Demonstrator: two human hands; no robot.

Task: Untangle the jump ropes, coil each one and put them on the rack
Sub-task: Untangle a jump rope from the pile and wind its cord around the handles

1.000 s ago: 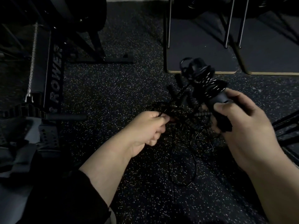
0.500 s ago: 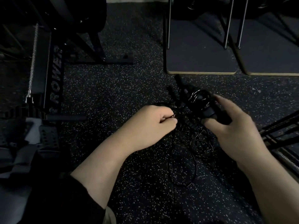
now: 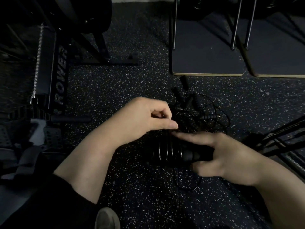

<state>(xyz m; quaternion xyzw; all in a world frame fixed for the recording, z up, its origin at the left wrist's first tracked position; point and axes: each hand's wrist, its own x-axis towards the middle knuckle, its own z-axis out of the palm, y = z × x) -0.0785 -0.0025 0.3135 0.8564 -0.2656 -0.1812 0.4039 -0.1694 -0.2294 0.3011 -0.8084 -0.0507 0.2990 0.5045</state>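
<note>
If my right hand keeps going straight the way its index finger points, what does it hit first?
Most likely the left hand: the right hand points its index finger at the left thumb tip, nearly touching it, over the tangled ropes. Depth is uncertain.

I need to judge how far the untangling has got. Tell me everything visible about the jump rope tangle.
The jump rope tangle is a black knot of thin, glossy cords and several ribbed, foam-like handles lying on the speckled floor. Some handles splay outward at the far side; loose loops trail right and toward the camera. The left hand pinches cords at its near edge. The right hand holds a handle wound with cord coils, index finger extended. It is still tangled.
</note>
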